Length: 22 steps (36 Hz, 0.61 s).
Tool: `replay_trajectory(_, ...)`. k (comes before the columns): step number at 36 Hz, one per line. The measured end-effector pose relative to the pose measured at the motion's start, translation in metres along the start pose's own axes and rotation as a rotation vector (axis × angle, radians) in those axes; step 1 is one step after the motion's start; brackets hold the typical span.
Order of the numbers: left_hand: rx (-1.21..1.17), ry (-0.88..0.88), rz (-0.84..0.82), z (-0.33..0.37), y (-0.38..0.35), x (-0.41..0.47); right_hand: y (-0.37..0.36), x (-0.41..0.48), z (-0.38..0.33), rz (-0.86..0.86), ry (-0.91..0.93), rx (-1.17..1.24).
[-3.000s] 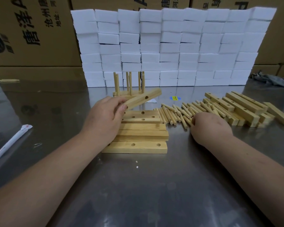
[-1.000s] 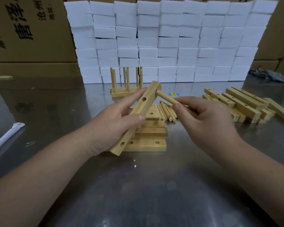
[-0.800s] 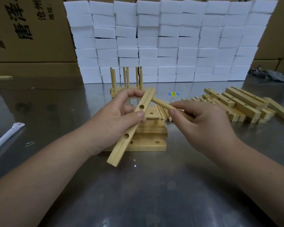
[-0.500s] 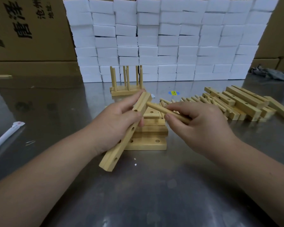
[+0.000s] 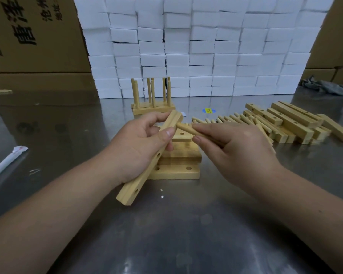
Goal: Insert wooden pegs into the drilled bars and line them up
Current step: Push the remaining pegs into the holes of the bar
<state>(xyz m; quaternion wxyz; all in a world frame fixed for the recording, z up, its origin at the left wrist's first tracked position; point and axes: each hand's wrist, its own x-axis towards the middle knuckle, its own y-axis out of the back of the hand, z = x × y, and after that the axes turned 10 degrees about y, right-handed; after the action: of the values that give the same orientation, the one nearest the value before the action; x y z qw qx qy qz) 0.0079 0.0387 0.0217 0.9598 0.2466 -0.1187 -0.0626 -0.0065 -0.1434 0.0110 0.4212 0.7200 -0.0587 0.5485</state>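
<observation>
— Where's the drilled bar (image 5: 139, 186)?
— The left hand (image 5: 141, 147) grips it at mid-length, tilted, in front of the stack of bars (image 5: 178, 172) on the worktop (image 5: 186, 234).
— And the peg (image 5: 184, 128)?
— It's pinched in the right hand (image 5: 238, 147) above that stack, tip against the bar's upper end. I cannot tell whether it sits in a hole. The peg's rear is hidden in the fingers.

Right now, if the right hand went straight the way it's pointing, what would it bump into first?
Most likely the drilled bar that the left hand grips. The right hand pinches a peg whose tip points at the bar's top end, nearly touching. Whether it meets a hole is hidden.
</observation>
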Motion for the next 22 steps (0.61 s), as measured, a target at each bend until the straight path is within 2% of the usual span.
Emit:
replay_trajectory(5, -0.01, 0.001, -0.014, -0.0014, 0.0008, -0.0006, -0.0009, -0.0018, -0.0002, -0.023, -0.022, 0.026)
replay_trajectory(10, -0.043, -0.019, -0.02, -0.0003, 0.0008, -0.0007, -0.0012, -0.0027, 0.0002, -0.036, -0.137, 0.105)
replay_trajectory(17, -0.019, -0.036, 0.027, -0.0013, 0.0018, -0.0012, -0.0038, -0.0014, -0.0012, -0.091, -0.364, 0.372)
replay_trajectory(22, -0.005, -0.085, 0.019, -0.0016, 0.0028, -0.0021, -0.002, 0.0004, -0.0035, -0.093, -0.455, 0.491)
